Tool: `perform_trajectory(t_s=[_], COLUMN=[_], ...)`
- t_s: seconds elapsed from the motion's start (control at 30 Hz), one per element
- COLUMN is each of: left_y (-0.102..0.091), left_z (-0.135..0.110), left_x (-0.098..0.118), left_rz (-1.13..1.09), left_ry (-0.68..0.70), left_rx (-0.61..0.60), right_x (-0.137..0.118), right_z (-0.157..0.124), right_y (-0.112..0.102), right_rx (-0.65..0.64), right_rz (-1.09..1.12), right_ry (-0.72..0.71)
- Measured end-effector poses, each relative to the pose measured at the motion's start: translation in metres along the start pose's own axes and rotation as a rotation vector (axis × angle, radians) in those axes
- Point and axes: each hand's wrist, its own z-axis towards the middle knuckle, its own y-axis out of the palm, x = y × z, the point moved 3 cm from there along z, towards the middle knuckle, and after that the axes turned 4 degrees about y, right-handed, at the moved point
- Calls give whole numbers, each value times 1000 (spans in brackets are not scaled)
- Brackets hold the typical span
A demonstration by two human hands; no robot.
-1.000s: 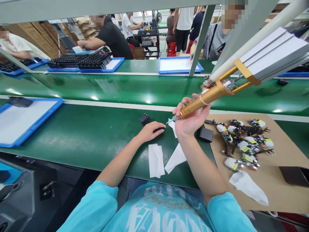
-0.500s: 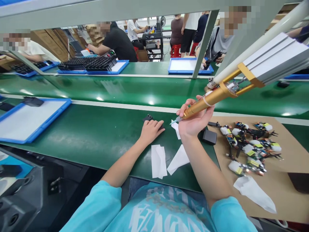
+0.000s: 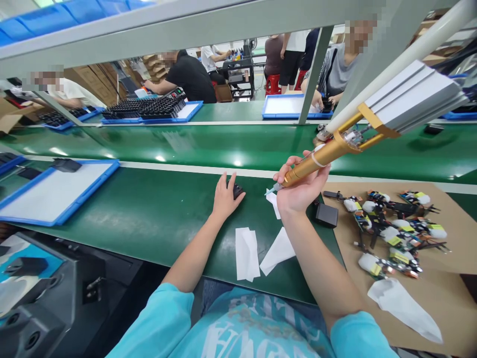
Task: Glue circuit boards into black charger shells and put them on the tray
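Bright factory space stretches out behind the green bench (image 3: 160, 214), with seated workers beyond it, among them a person in a black shirt (image 3: 192, 77). Taking the gold tool (image 3: 331, 150) as the landmark, its body slants from upper right down to lower left. The right hand (image 3: 301, 190) is closed around its lower end, palm turned up. The tool's pale blue tip (image 3: 273, 189) points left, out past that palm.

To the left of the tip, near it but apart and roughly level with it, sits a small black block (image 3: 237, 190). The left hand (image 3: 223, 199) is much the nearer to it, lying over its left side with fingers spread and the block between forefinger and thumb. Whether those fingers press on it I cannot tell, nor which way its long axis runs, since the hand hides part of it. The gap from tip to block, along the line of the tool's slant, seems the relation that counts.

Just below the tip lies a white paper scrap (image 3: 273, 203). Right of the tip, beside the right wrist, stands a dark box (image 3: 327, 215). Farther right of the tool's lower end, circuit boards (image 3: 397, 238) crowd a cardboard sheet (image 3: 443, 303). Well left of the tool is a blue-rimmed tray (image 3: 88, 193).
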Motion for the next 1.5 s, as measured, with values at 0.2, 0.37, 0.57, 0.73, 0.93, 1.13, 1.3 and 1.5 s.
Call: perform_trajectory(t_s=[0.2,0.37,0.57,0.73,0.93,1.13,1.3,1.5], left_y=[-2,-24,-51,-57,-59,-58,-60,-60], left_z=[2,-1,-10,-13,-14,-16,-16,-16], left_x=[-11,7,41,46,47,46,48,48], left_rz=[-379,-1476,-2129,-2170,-2123,-2056,-1983,-1952], left_ry=[-183,-566,-621,-535,-484,-382,-307,-292], left_rx=[-12,-2,-55,-97,-88,-94,-87,-95], right_x=[-1,-1,-2,-3,-2,-2,-2,-1], right_z=[3,4,6,10,16,17,18,19], right_y=[-1,-3,-6,-9,-15,-17,-17,-18], right_rx=[32,46,96,144,159,152,155,154], right_rz=[13,-3,-44,-77,-104,-117,-135,-148], right_ry=[19,8,-4,-31,-58,-66,-90,-99])
